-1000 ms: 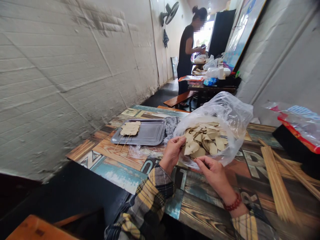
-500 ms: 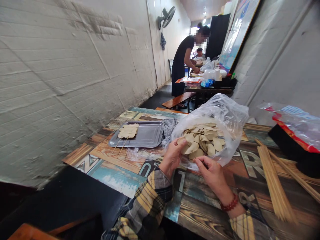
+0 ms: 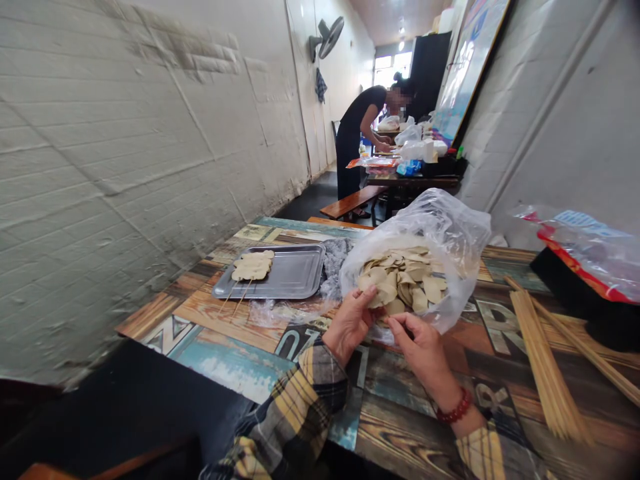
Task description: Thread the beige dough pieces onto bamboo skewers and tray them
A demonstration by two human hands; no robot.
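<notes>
My left hand (image 3: 349,325) is closed on thin beige slices (image 3: 380,291), thumb on top, at the near edge of an open clear plastic bag (image 3: 453,227). Many more loose slices (image 3: 407,270) lie heaped inside that bag. Just right of it, my right hand (image 3: 425,353) pinches thumb and forefinger together close to the held slices; what sits in the pinch is too small to make out. On the left, a metal tray (image 3: 300,267) carries slices threaded on thin sticks (image 3: 253,265), whose ends stick out over the tray's near rim.
A bundle of bamboo skewers (image 3: 543,367) lies at right on the patterned table (image 3: 400,427). Behind it stands a black container (image 3: 565,280) with red-edged plastic packaging. Crumpled plastic film (image 3: 337,263) lies beside the tray. Farther back, a person (image 3: 357,133) bends over another table.
My hands have come closer together, the left one slightly lower with slices in its fingers. The camera view has shifted slightly, and the person behind bends lower.
</notes>
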